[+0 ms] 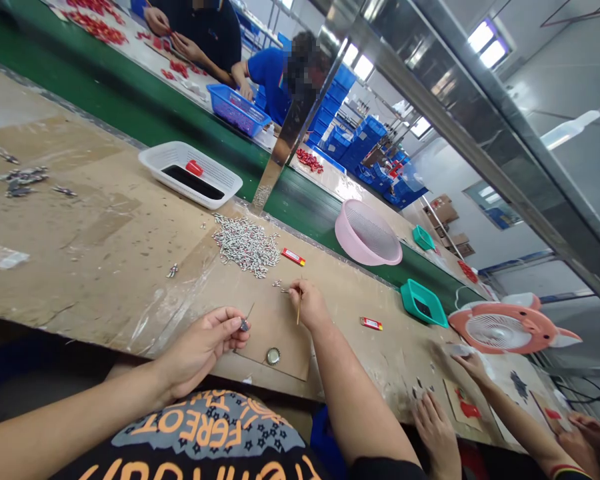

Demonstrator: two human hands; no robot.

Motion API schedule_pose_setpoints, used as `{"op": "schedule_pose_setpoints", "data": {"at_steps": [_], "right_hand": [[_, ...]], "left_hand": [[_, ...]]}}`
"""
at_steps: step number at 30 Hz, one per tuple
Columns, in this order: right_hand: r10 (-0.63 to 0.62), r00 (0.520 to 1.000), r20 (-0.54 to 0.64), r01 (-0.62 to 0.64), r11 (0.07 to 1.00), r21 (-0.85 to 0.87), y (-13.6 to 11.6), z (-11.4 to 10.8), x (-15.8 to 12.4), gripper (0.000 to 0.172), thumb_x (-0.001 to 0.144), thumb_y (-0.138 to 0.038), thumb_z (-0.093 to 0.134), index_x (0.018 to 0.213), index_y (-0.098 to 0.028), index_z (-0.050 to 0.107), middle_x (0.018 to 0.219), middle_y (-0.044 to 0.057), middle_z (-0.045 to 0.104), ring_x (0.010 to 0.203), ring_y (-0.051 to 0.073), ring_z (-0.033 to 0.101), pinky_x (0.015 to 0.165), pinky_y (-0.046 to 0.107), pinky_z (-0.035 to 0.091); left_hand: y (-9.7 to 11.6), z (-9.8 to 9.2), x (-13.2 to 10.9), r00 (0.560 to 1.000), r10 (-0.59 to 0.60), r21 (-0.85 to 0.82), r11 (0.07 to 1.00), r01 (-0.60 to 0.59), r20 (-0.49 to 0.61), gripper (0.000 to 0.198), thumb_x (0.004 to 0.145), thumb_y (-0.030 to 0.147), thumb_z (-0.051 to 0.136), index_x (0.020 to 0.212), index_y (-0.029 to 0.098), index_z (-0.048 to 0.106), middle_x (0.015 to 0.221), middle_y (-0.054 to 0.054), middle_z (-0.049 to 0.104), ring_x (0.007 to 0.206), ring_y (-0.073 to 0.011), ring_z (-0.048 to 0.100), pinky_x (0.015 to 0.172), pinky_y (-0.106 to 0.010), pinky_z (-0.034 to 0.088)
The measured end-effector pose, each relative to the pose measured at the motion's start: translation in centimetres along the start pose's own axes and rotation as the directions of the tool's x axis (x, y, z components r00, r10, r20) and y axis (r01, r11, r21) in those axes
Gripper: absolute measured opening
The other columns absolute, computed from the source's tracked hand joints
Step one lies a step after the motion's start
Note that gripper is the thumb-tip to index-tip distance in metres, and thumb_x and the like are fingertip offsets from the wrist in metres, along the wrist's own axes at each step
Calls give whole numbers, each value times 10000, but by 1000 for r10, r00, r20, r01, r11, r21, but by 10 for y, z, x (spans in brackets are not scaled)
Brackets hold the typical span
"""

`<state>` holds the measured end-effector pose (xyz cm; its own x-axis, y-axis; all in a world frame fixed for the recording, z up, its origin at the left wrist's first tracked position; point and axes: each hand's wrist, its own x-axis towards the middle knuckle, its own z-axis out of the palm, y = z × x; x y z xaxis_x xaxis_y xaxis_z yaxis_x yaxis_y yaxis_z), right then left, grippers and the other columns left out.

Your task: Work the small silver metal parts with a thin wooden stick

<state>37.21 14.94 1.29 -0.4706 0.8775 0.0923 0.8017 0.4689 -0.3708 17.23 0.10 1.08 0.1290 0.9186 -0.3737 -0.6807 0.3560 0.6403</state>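
My left hand pinches a small dark grey piece between thumb and fingertips; a thin pin-like stem points up from it. In my right hand is a thin yellow-brown stick, held upright. The right fingertips are beside a few small silvery parts on the table and may touch one; I cannot tell. Below the hands, a metal bottle cap lies on a cardboard sheet. Just beyond them spreads a heap of small white-grey parts, with a red and yellow packet at its right.
A white basket, a pink sieve and a green tray stand along the table's far edge. Dark figures lie at left. A second packet, co-workers' hands and a pink fan are at right.
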Motion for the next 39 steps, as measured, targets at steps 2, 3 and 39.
{"op": "schedule_pose_setpoints", "data": {"at_steps": [2,3,39], "right_hand": [[12,999,35,-11,1000,-29,6,4,2,118,843,-152,494,866,-170,609,865,48,607,839,159,559,778,280,438],[14,998,54,-11,999,-45,7,7,4,131,846,-148,489,871,-173,615,871,50,607,845,159,559,783,279,435],[400,882,250,-147,-270,952,-79,-11,-172,157,776,-200,655,830,-186,508,620,-35,589,554,82,562,517,184,474]], "left_hand": [[-2,2,-2,1000,4,11,1000,-4,-5,149,789,281,667,864,181,588,810,-13,630,750,-118,575,726,-241,457],[-2,2,-2,1000,6,16,1000,-6,-10,152,786,281,670,867,180,589,810,-13,630,750,-118,574,725,-241,456],[-46,65,-26,985,-98,216,974,67,138,108,818,259,632,874,180,584,755,-1,609,719,-106,545,702,-233,457]]}}
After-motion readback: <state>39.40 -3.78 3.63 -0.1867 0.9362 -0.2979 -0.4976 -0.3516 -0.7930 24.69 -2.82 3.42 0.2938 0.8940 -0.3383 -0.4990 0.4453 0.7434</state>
